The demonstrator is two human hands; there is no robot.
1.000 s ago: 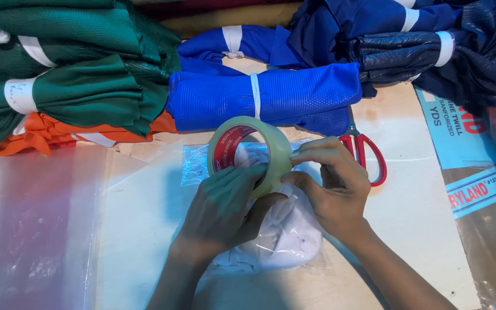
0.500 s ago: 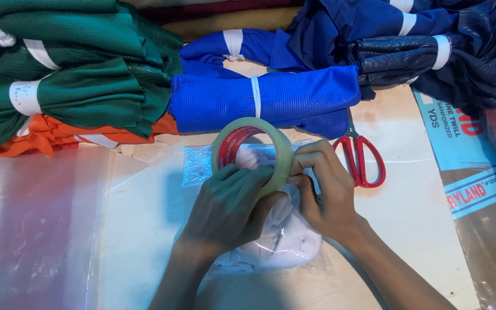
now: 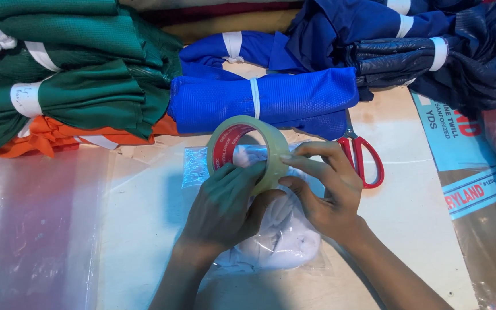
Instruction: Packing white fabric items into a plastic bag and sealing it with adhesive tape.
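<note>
— Where's the tape roll (image 3: 248, 150)?

— Upright between both hands, above the clear bag of white cloth (image 3: 279, 241). The left hand (image 3: 225, 204) grips its near rim; the right hand (image 3: 328, 192) pinches at the outer edge.

— Any tape on the bag?

— None I can see — sealing looks undone. Red scissors (image 3: 365, 161) lie just beyond the right hand.

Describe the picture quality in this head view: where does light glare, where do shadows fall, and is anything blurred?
Head view: sharp overall; soft glare on the clear plastic sheet at lower left and on the plastic bag under the hands; shadow darkens the table near the forearms at the bottom edge; the tape roll, left hand and right hand show no motion blur.
</note>
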